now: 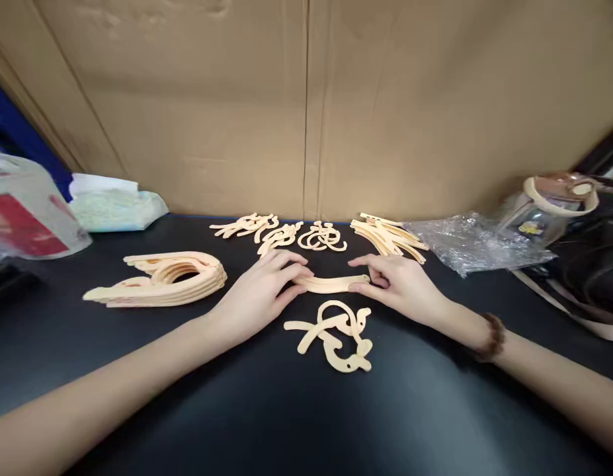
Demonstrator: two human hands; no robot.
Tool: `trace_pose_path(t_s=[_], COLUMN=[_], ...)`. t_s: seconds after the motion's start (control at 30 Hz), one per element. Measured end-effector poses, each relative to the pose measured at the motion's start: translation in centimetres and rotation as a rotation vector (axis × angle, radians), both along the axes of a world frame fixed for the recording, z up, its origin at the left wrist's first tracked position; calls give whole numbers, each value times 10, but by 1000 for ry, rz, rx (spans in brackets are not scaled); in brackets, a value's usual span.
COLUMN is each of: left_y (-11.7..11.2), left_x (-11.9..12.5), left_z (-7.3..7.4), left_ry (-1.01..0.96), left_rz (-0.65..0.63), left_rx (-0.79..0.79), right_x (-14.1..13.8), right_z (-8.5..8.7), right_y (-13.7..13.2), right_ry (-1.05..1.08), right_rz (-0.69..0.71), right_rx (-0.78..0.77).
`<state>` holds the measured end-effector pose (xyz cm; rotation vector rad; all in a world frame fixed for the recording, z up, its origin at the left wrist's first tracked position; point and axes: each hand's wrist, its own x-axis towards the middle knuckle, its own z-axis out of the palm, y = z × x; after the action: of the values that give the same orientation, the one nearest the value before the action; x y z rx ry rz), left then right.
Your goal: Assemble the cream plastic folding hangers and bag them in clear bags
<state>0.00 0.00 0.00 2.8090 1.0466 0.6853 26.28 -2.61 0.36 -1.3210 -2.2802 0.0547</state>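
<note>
Between my hands lies a curved wooden strip [328, 285], pale and flat, with a small hole near its right end. My left hand [269, 281] pinches its left end between thumb and fingers. At the right end, my right hand [398, 284] has its thumb and a curled finger on the strip, with the index finger held off it. Just in front, several loose curved wooden pieces [336, 330] overlap on the black table [266, 410]; some have small holes. To the left of my left hand sits a stack of larger U-shaped wooden pieces [187, 284].
Small piles of wooden pieces [321, 236] line the back by a cardboard wall [211, 119]. A tissue pack [115, 205] and a red-and-white container [36, 205] stand left. Crumpled clear plastic [469, 241], a clear container [544, 205] and a black bag [588, 258] are right.
</note>
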Motion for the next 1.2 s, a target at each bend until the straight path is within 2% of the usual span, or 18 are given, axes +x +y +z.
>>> trace_pose_path(t_s=[0.13,0.23,0.37,0.6,0.7,0.8,0.9,1.0,1.1,1.2], left_y=[-5,-6,-7,-6,-5,-6,-8,-9,-10,-13], left_x=[-1,0,0,0,1,1,1,1,3,6], left_z=[1,2,4,4,3,5,7,8,8,9], left_ry=[-1,5,-3,55,32,33,27,-9,-78,-300], left_rz=[-20,-7,9,-55,-34,-28,-44,-52,-27,59], left_rx=[3,-1,-16,-24,-39,-57,-54,-36,-43,-187], right_x=[-5,-14,-22,-22,-21,-18,-13,-7,-2,0], right_z=[15,20,20,23,23,22,26,33,39,42], right_y=[-16,-27,-35,-38,-37,-32,-26,-23,-21,-19], right_ry=[-25,-103,-60,46,105,217,321,429,702,996], right_rz=[64,100,34,-57,-65,-51,-13,69,151,199], right_rx=[12,-87,-233,-461,-626,-772,-848,-823,-770,-772])
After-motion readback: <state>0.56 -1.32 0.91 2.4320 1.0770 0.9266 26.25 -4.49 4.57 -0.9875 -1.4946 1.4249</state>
